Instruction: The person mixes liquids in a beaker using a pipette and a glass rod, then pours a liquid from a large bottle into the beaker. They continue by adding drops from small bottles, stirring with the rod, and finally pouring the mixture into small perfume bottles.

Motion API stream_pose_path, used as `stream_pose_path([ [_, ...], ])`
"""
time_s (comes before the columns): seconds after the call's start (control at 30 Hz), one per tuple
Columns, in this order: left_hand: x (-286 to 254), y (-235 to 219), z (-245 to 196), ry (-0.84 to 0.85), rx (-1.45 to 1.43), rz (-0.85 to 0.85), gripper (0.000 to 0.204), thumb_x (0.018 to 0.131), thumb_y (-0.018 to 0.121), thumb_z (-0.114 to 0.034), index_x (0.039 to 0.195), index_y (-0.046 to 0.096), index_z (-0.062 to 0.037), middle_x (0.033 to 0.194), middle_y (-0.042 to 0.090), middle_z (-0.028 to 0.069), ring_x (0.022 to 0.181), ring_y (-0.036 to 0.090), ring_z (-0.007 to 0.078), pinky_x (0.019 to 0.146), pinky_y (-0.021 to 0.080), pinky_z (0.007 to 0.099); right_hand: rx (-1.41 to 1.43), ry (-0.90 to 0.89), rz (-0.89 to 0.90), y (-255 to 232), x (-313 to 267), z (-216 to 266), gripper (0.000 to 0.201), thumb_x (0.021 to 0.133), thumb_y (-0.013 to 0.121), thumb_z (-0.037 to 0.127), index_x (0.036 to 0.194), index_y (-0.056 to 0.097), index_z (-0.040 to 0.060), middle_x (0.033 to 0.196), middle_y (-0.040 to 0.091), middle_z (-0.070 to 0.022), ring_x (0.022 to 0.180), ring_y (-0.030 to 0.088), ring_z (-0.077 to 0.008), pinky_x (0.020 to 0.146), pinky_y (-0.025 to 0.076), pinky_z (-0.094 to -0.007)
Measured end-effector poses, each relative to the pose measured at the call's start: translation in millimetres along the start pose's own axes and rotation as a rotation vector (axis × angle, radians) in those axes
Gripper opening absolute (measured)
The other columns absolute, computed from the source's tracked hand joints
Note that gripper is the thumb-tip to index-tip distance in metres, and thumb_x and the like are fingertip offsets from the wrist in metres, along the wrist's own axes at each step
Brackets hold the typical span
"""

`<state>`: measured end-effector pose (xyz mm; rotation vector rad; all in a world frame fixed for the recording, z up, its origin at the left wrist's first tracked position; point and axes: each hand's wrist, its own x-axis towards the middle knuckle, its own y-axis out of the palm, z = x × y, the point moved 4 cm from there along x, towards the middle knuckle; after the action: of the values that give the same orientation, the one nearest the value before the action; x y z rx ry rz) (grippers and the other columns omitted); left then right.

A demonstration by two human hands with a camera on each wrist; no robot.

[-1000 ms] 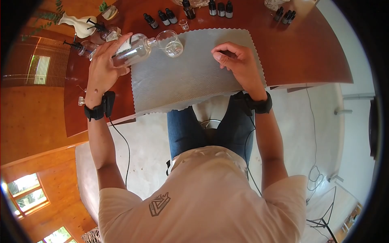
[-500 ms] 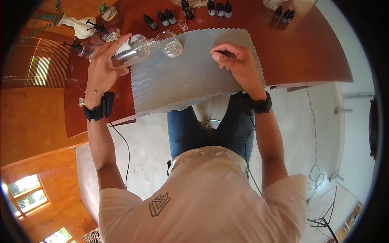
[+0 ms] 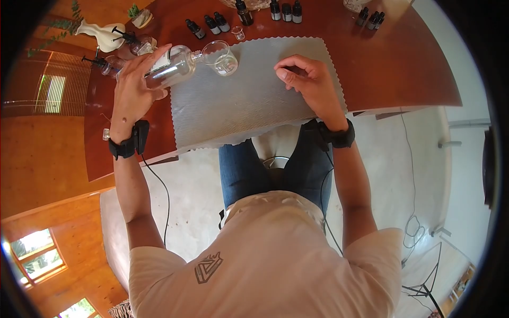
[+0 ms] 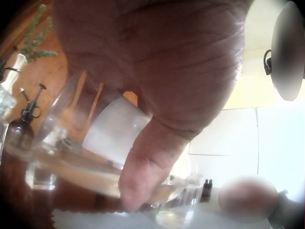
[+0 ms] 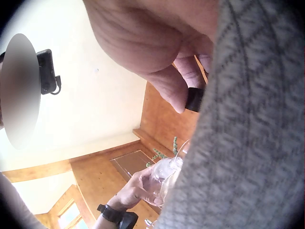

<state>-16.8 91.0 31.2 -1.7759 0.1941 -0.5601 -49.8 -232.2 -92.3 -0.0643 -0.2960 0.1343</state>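
Observation:
My left hand (image 3: 133,87) grips a clear glass bottle (image 3: 183,62) with a white label, tilted almost level, its neck at the rim of a glass beaker (image 3: 225,64). The beaker stands on the grey mat's upper left part and holds some clear liquid. Liquid lies along the lower side of the bottle (image 4: 71,169) in the left wrist view, and the thumb presses its side. Over the mat's right side, my right hand (image 3: 313,79) has curled fingers; the right wrist view shows a small black cap (image 5: 193,99) pinched in them.
Small dark dropper bottles (image 3: 221,22) and a tiny glass cup (image 3: 238,33) line the far side. Pump bottles (image 3: 111,64), a white vase (image 3: 103,34) and a potted plant (image 3: 141,17) stand at far left. A glass stopper (image 3: 106,134) lies beside the left wrist.

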Motion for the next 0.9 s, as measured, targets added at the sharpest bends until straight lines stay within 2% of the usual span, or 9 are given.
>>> stream_pose_path([
  [0.07,0,0,0,0.01,0.001,-0.005,0.096,0.054,0.078,0.005,0.141,0.06,-0.0319,0.127,0.067,0.0089,0.115,0.059,0.0319,0.101,0.047,0.0408,0.003,0.001,-0.002,1,0,2,0.019,0.096,0.07,0.021,0.104,0.073,0.0032,0.085,0.067,0.0002,0.069,0.056,-0.0069,0.059,0.041,-0.0224],
  [0.17,0,-1,-1,0.013,-0.003,-0.004,0.096,0.054,0.078,0.005,0.141,0.06,-0.0313,0.127,0.067,0.009,0.114,0.059,0.0319,0.101,0.047,0.0408,0.016,0.028,-0.018,1,0,7,0.017,0.094,0.07,0.015,0.096,0.071,-0.0011,0.082,0.067,-0.0025,0.069,0.056,-0.0096,0.064,0.049,-0.026],
  [0.47,-2,2,1,-0.013,-0.023,-0.007,0.095,0.056,0.079,0.004,0.143,0.059,-0.029,0.127,0.066,0.0081,0.116,0.057,0.032,0.103,0.046,0.0412,0.011,0.008,0.0,0,1,3,0.019,0.096,0.069,0.021,0.104,0.073,0.0032,0.084,0.067,0.0002,0.069,0.056,-0.0071,0.059,0.041,-0.0221],
  [0.57,-7,11,7,-0.077,-0.244,0.019,0.095,0.057,0.081,0.003,0.145,0.057,-0.0239,0.13,0.066,0.0088,0.117,0.057,0.0314,0.106,0.044,0.0397,-0.007,0.026,0.0,0,1,5,0.019,0.097,0.069,0.02,0.105,0.073,0.0032,0.085,0.067,0.0,0.069,0.056,-0.007,0.059,0.041,-0.0222],
  [0.67,-13,21,12,-0.121,-0.486,-0.042,0.096,0.055,0.084,0.001,0.145,0.056,-0.0167,0.134,0.064,0.0095,0.121,0.058,0.0283,0.109,0.041,0.0364,0.035,0.03,-0.02,1,1,9,0.019,0.096,0.069,0.019,0.105,0.073,0.002,0.086,0.067,-0.0008,0.07,0.057,-0.0072,0.059,0.042,-0.0227],
  [0.7,-14,23,10,-0.134,-0.625,-0.062,0.098,0.055,0.088,-0.001,0.146,0.053,-0.0076,0.137,0.063,0.0094,0.124,0.057,0.0233,0.111,0.04,0.0334,0.055,0.064,-0.017,0,0,8,0.019,0.096,0.069,0.018,0.105,0.073,0.0015,0.086,0.067,-0.0011,0.07,0.057,-0.0075,0.06,0.042,-0.0229],
  [0.77,-19,27,10,-0.207,-0.784,-0.123,0.099,0.057,0.09,-0.002,0.147,0.05,-0.0034,0.136,0.062,0.0084,0.125,0.056,0.0215,0.111,0.04,0.0328,0.091,0.116,0.001,-2,3,9,0.019,0.095,0.07,0.017,0.106,0.072,0.0004,0.088,0.067,-0.0018,0.071,0.058,-0.0079,0.061,0.044,-0.0233],
  [0.83,-18,33,6,-0.221,-1.012,-0.181,0.1,0.059,0.092,-0.005,0.148,0.046,0.0019,0.135,0.06,0.0073,0.124,0.056,0.019,0.11,0.041,0.0324,0.167,0.115,0.031,5,13,22,0.019,0.095,0.069,0.015,0.107,0.072,-0.0002,0.089,0.068,-0.0023,0.073,0.059,-0.0085,0.063,0.045,-0.0233],
  [0.9,-17,35,4,-0.211,-1.146,-0.216,0.097,0.059,0.092,-0.005,0.146,0.047,0.0015,0.133,0.061,0.0068,0.123,0.056,0.0189,0.109,0.041,0.0328,0.174,0.064,0.058,14,31,50,0.018,0.095,0.068,0.009,0.109,0.073,-0.0004,0.093,0.069,-0.0026,0.077,0.061,-0.0097,0.067,0.047,-0.0243],
])
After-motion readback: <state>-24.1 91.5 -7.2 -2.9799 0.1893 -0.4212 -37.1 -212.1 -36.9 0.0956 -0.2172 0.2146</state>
